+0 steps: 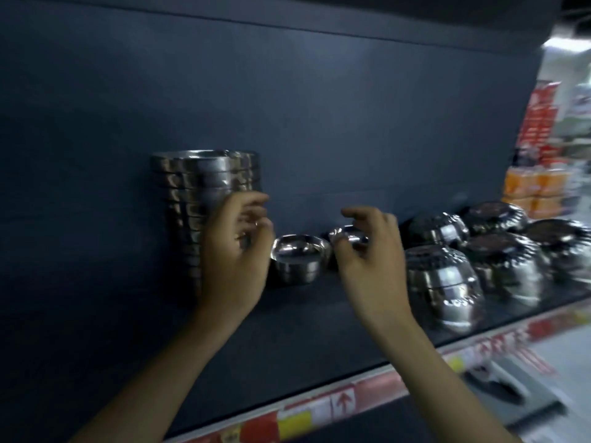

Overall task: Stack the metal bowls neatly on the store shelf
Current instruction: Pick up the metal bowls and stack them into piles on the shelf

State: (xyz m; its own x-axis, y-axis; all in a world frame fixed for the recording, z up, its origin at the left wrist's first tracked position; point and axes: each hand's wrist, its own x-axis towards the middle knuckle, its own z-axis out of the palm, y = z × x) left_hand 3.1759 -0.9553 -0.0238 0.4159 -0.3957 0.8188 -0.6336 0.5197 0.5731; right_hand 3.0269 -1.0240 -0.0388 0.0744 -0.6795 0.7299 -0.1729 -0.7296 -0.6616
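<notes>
Bowls of polished metal stand along a dark shelf [303,330], backed by a dark back panel [287,107]. Toward the shelf's left end, close to the back panel, rises a tall stack of bowls [204,174], nested rim upon rim and roughly upright.

The left hand [233,251] is raised in front of the lower right side of that stack. Its fingers [256,219] are curled inward. The blur makes it impossible to tell whether they touch the stack or grip anything.

Just beside this hand, on the side toward the shelf's right end, a loose bowl [299,257] sits upright on the shelf with its mouth up. Next to it is a held bowl [351,238], of about the same small size. The right hand [371,260] pinches it, with the thumb at its near-left side and the other fingers [361,215] arched over its rim. Whether this bowl rests on the shelf or is lifted clear of it cannot be told. It is very close to the loose bowl, and contact between the two is unclear.

Toward the shelf's right end sit several upturned bowls [443,279], larger and dome-side up. Some are near the front edge and others lie behind, toward the back panel.

Along the shelf's front edge runs a red, yellow and white price strip [342,404]. Beyond the right end, blurred orange packs [537,187] are piled in the store.
</notes>
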